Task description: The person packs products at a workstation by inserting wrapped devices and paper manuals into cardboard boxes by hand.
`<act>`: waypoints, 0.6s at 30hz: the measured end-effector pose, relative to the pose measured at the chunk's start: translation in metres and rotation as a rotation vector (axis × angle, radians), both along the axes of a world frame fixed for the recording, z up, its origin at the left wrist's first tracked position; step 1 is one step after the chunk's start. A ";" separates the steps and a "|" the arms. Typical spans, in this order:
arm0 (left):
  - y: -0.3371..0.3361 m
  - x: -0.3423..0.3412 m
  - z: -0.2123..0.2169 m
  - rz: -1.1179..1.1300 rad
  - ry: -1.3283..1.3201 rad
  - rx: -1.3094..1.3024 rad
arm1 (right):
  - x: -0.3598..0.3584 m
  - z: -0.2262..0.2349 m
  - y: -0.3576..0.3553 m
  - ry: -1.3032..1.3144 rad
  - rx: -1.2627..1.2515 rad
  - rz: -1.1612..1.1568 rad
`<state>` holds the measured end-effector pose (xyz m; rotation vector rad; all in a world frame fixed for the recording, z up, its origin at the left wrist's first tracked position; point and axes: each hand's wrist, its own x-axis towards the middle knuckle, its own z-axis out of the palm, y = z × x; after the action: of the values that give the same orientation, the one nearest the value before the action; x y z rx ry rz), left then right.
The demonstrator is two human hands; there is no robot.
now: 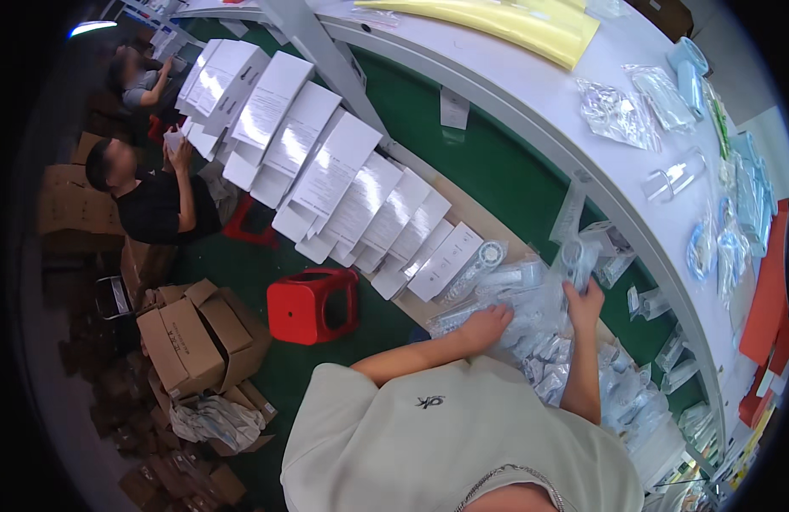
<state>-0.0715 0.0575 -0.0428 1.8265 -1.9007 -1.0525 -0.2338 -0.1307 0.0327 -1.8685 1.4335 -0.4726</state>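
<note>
My right hand (585, 303) grips a clear plastic bag with a pale part with a round head (574, 253) inside, held above a heap of bagged parts. To its left, my left hand (487, 328) lies low over the clear bags (531, 309). Its fingers are curled in, and what they hold, if anything, is hidden. Another bagged part with a round ringed head (490, 254) lies just beyond my left hand, against the nearest white box (446, 261). More small bagged parts (552, 363) are heaped between my forearms and toward the right.
Rows of white boxes (335, 166) stretch away to the far left. A curved white table (539, 94) with bagged light-blue parts (689, 81) and a yellow sheet (497, 21) arches beyond. At left are a red stool (313, 307), open cartons (198, 337) and a seated person (160, 205).
</note>
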 end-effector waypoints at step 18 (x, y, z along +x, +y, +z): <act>0.026 0.301 0.347 0.883 -0.979 -0.492 | -0.072 0.047 0.146 -0.608 -0.009 -0.013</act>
<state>0.2295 0.0831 0.3041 2.6001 -1.1674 0.6407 -0.3061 0.0156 0.0799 -1.5315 1.0289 -0.9567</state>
